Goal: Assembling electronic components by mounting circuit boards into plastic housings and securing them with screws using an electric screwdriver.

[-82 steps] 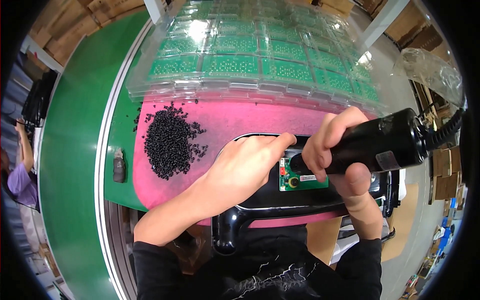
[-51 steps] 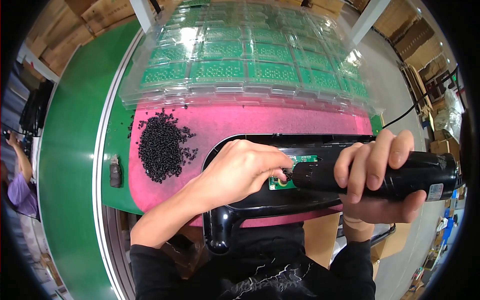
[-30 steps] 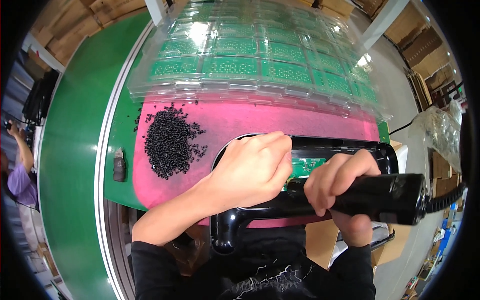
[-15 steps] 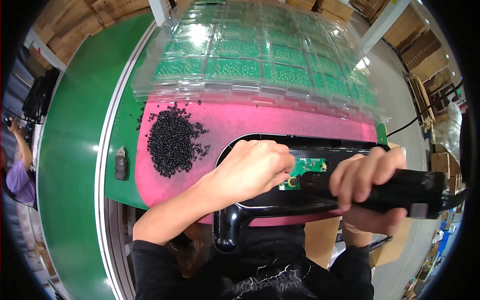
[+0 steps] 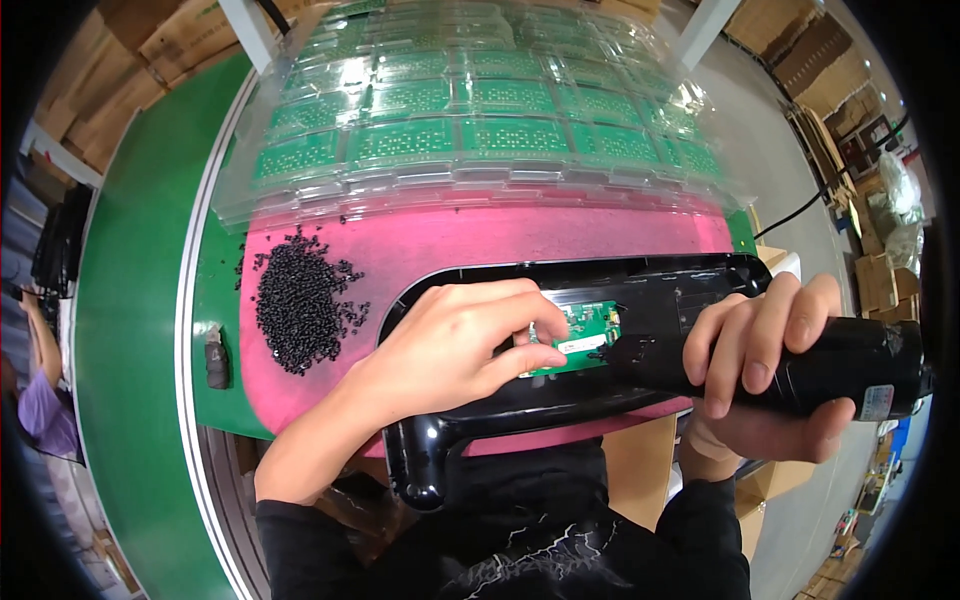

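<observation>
A green circuit board (image 5: 598, 318) with a white label lies in a glossy black plastic housing (image 5: 500, 425). My left hand (image 5: 465, 335) reaches over the board's left end, its thumb and curled fingers bent around that end and touching it; the fingertips partly hide what is under them. In my right hand (image 5: 765, 360) is a black electric screwdriver (image 5: 865, 365), held sideways with the fingers wrapped over its body. Its dark front end points left, close over the board's right side; I cannot make out whether the bit touches a screw.
A heap of small black screws (image 5: 300, 305) lies on the pink mat (image 5: 450, 235), left of the housing. Clear trays of green boards (image 5: 400, 140) are stacked behind it. A dark wrapped piece (image 5: 216, 362) sits at the left edge. Another person (image 5: 45, 400) is far left.
The whole view has shifted, moving the bench leftward. The screwdriver's front end has drawn right across the board, uncovering the white label. My left thumb and fingers have spread a little from their tighter pinch.
</observation>
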{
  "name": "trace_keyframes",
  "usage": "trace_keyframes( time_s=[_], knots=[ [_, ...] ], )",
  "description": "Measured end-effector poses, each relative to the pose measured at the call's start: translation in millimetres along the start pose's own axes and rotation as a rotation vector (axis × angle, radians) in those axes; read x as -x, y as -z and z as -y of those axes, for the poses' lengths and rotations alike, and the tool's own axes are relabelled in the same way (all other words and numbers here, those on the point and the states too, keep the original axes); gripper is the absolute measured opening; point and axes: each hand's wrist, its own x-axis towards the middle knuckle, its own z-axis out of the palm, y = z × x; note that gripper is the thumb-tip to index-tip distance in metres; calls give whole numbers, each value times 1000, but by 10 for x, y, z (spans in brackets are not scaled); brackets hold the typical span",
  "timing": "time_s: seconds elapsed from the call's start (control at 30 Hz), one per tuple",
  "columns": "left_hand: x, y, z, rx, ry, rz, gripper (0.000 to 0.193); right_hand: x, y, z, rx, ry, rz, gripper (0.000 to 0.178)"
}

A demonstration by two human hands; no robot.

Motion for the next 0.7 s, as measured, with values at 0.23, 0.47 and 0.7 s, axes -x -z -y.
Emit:
trace_keyframes(
  time_s=[0.23,0.47,0.7],
  knots=[
    [4,51,-16,-20,116,32,58,113,262,6,187,-131,-13,53],
    [8,69,-20,-82,158,59,24,150,278,-31,235,-179,-56,54],
    [-6,4,-19,-124,101,-25,3,146,288,-45,229,-235,-60,53]
  ],
)
